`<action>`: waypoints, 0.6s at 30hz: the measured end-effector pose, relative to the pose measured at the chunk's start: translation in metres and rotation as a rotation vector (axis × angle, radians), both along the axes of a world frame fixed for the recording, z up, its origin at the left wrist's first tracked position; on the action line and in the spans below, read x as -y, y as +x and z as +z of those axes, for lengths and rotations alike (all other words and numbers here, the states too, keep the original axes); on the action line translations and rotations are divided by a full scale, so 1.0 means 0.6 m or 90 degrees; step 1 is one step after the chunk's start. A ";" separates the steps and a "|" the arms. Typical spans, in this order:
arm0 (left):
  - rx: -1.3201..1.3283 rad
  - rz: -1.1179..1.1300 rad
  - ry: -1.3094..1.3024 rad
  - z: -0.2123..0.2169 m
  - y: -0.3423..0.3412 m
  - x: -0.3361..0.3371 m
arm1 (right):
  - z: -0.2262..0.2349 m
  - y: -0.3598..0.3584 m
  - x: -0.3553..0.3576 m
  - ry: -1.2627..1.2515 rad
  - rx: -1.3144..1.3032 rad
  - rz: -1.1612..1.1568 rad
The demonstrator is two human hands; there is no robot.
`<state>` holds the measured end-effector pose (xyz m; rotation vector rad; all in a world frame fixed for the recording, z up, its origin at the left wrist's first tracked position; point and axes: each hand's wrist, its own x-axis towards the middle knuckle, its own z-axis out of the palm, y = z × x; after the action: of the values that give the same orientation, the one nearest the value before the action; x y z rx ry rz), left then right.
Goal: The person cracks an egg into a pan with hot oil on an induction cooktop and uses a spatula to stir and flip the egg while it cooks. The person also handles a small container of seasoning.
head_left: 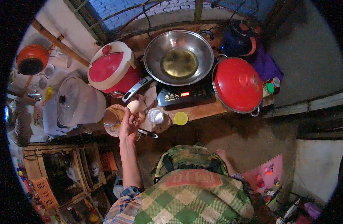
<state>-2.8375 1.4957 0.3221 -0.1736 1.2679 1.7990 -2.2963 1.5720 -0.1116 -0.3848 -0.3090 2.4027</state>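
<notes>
My left hand (129,125) pinches a pale egg (133,106) between its fingertips, near the counter's front edge. Just beyond it stretches the handle of a steel wok (152,61), which holds a pool of yellowish oil (180,63) and sits on a black induction cooker (186,98) with lit red digits. Beside the hand are a patterned bowl (112,118), partly covered by my fingers, and a utensil with a black handle (148,133). To the right stand an uncovered jar of white contents (155,116) and a yellow lid (181,118). Of my right hand (223,154) only a sliver shows; its fingers are hidden.
A red-and-cream rice cooker (107,71) stands left of the wok, and a translucent plastic bucket (82,102) farther left. Right of the cooker is a pan under a red lid (236,84). Behind it sit a dark kettle (236,39) and purple cloth (267,64).
</notes>
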 end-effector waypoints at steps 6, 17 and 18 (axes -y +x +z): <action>-0.004 0.044 -0.024 0.012 0.006 0.015 | 0.037 -0.017 -0.028 0.079 0.236 0.074; -0.002 0.022 -0.024 -0.004 -0.012 0.028 | 0.058 -0.036 -0.037 0.036 0.120 0.066; -0.002 0.025 -0.024 -0.001 -0.009 0.026 | 0.058 -0.035 -0.038 0.030 0.130 0.070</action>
<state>-2.8429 1.4802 0.3214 -0.2183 1.3088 1.8104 -2.3173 1.5949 -0.0765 -0.6080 -0.4893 2.4613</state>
